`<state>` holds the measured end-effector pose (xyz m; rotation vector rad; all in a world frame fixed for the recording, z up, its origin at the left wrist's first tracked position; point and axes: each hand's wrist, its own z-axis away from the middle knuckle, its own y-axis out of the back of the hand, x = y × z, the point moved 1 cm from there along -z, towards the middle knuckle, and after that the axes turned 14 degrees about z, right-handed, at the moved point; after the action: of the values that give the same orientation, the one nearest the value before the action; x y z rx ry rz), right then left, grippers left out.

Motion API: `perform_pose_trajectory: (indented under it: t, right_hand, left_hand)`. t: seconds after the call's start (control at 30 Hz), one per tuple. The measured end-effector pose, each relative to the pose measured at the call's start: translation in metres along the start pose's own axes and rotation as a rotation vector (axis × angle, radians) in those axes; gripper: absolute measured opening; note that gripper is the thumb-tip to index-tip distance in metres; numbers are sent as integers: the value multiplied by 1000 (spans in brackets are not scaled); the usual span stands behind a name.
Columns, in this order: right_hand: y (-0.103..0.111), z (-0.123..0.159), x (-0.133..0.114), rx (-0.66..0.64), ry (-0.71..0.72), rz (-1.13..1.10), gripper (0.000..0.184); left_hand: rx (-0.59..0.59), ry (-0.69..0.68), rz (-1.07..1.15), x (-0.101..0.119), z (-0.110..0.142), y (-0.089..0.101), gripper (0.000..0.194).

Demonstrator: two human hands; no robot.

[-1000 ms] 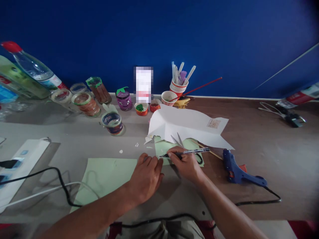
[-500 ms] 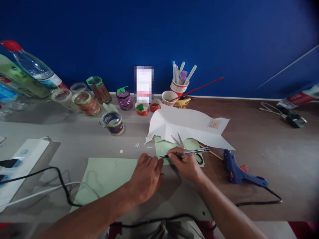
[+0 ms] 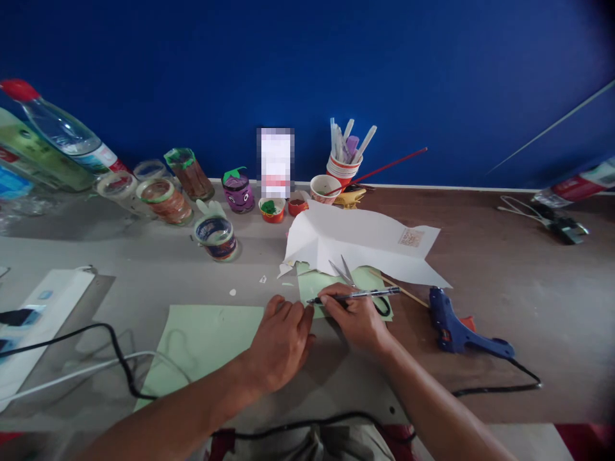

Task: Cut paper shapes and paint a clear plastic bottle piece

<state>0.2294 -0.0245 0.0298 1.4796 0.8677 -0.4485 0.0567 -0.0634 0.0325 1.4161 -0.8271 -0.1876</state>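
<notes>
My right hand (image 3: 353, 317) grips a pen (image 3: 369, 293) whose body slants out to the right, its tip close to the fingers of my left hand (image 3: 283, 342). The left fingers are curled together; whatever they may hold is hidden. Under and beyond the right hand lie scissors (image 3: 344, 272) with parted blades, on a small pale green paper (image 3: 310, 282). A larger pale green sheet (image 3: 206, 339) lies to the left, partly beneath my left forearm. Beyond the hands rests a creased white paper (image 3: 355, 237) with a printed code at its right.
On the right lies a blue glue gun (image 3: 451, 330) with its black cord. Along the wall stand jars, a purple jar (image 3: 239, 195) with a face, paint cups (image 3: 272, 210), and a paper cup of plastic utensils (image 3: 343, 168). Cables cross a white power strip (image 3: 43, 320) on the left.
Both hands stay almost in place, the pen shifting only a little. The whole view has moved very slightly.
</notes>
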Motion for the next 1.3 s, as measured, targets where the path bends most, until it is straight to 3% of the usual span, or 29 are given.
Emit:
perform_pose_trajectory:
  t: [0.1,0.3,0.53,0.7,0.8,0.9,1.07,1.3]
  right_hand:
    - [2,-1,-1,5,-26,-37,17]
    - [9,-4,2,34,-240,-244,19]
    - [15,1,1,203,-150,-274,17]
    - [13,4,6,316,-169,-279,28]
    - [11,5,6,306,-189,-226,27]
    - [11,5,5,242,-104,-118,20]
    - [15,5,2,186,-29,-51,20]
    - [15,4,2,213,-29,-75,21]
  left_hand:
    - [-8,-3,-3,0,-1,0,38]
    - [-18,-10,-1,-1,-2,0,35]
    - [-21,15,19,0,-1,0,38]
    - [-31,25,16,0,-1,1,37]
    - [-28,21,21,0,-1,2,38]
    - [-12,13,48,-2,-1,4,36]
    - [105,-38,143,-8,0,7,29]
    - [336,-144,225,-12,-1,14,23]
